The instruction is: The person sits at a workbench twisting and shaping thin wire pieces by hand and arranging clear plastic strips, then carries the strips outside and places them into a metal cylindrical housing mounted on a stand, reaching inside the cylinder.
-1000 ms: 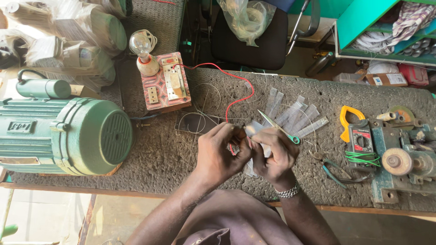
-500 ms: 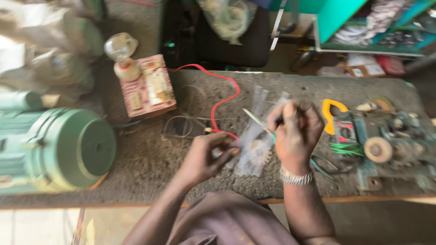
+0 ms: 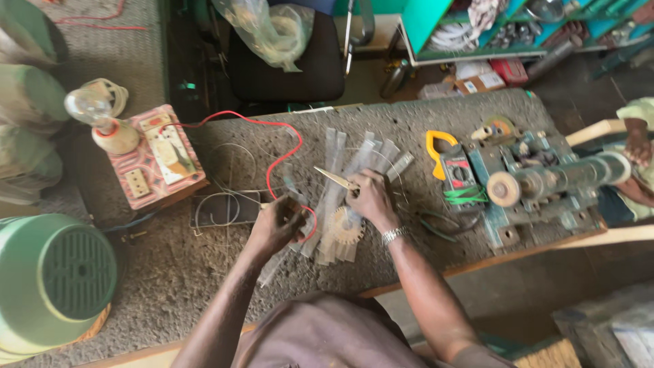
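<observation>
My left hand (image 3: pixel 276 225) is closed around a red wire (image 3: pixel 281 158) that loops back to a pink switch board (image 3: pixel 158 155) with a bulb (image 3: pixel 95 112). My right hand (image 3: pixel 371 197), with a watch on its wrist, grips a thin pointed tool (image 3: pixel 334 178) whose tip sticks out to the left. Both hands hover over a fan of clear plastic strips (image 3: pixel 340 204) and a small round toothed part (image 3: pixel 346 230) on the grey carpeted bench (image 3: pixel 436 129). A dark flat slab with thin wire loops (image 3: pixel 225 208) lies left of my left hand.
A big green motor (image 3: pixel 58 286) stands at the bench's left end. At the right sit a yellow clamp meter (image 3: pixel 449 160), green wire (image 3: pixel 466 196) and a winding machine (image 3: pixel 545 180). Another person's hand (image 3: pixel 637 146) shows at the far right. A black chair (image 3: pixel 286 61) stands behind the bench.
My hands have parted: the right one moved with the tool over the plastic strips, while the left stayed lower with the red wire. The camera view swung right.
</observation>
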